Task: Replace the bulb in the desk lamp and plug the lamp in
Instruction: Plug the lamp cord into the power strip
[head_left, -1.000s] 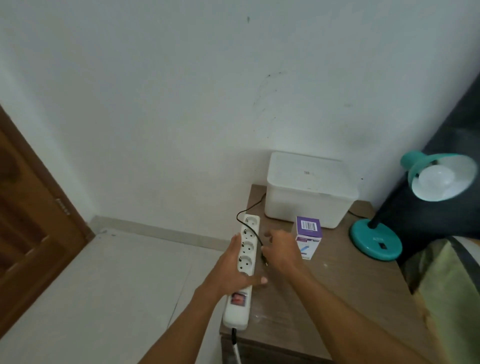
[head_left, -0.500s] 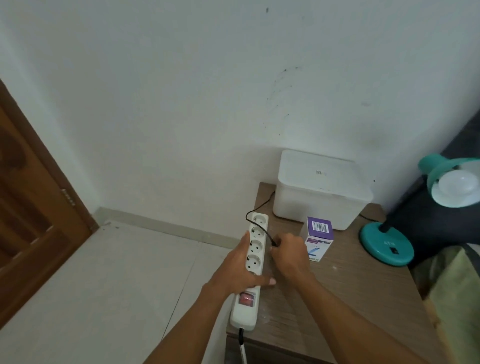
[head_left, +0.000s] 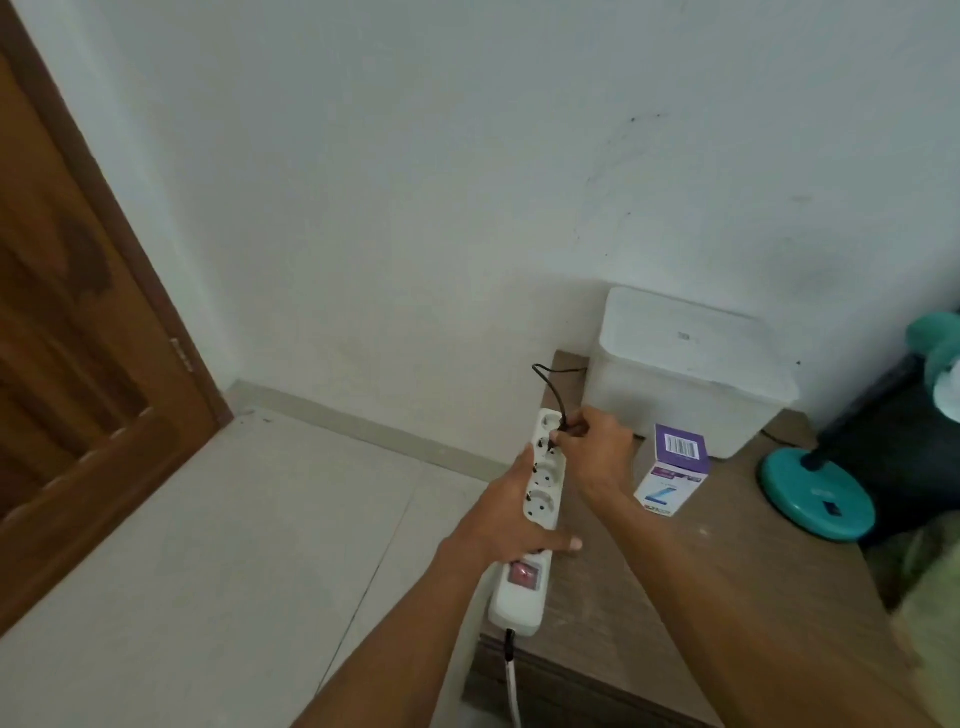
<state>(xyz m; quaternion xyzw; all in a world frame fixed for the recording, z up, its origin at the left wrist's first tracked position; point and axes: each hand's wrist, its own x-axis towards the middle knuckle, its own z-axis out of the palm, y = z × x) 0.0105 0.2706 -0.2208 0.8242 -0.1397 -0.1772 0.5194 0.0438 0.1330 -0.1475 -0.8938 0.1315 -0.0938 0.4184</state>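
A white power strip (head_left: 540, 501) with a red switch lies along the left edge of the wooden bedside table (head_left: 649, 582). My left hand (head_left: 511, 514) grips its middle from the left side. My right hand (head_left: 597, 447) pinches the lamp's black plug (head_left: 556, 434) at the strip's second socket from the far end; its black cord (head_left: 553, 387) loops back toward the wall. The teal desk lamp's round base (head_left: 815, 493) sits at the right, its shade (head_left: 940, 364) with a white bulb cut by the frame edge. A purple-and-white bulb box (head_left: 675, 470) stands between.
A white lidded plastic bin (head_left: 685, 364) sits at the back of the table against the wall. A brown wooden door (head_left: 67, 338) is at the left beyond pale floor tiles. Green fabric (head_left: 935, 597) lies at the right edge. The strip's own cable (head_left: 514, 686) hangs off the front.
My right hand moved up along the strip from beside its middle to the second socket from the far end, carrying the plug. The view has turned left, pushing the lamp toward the right edge.
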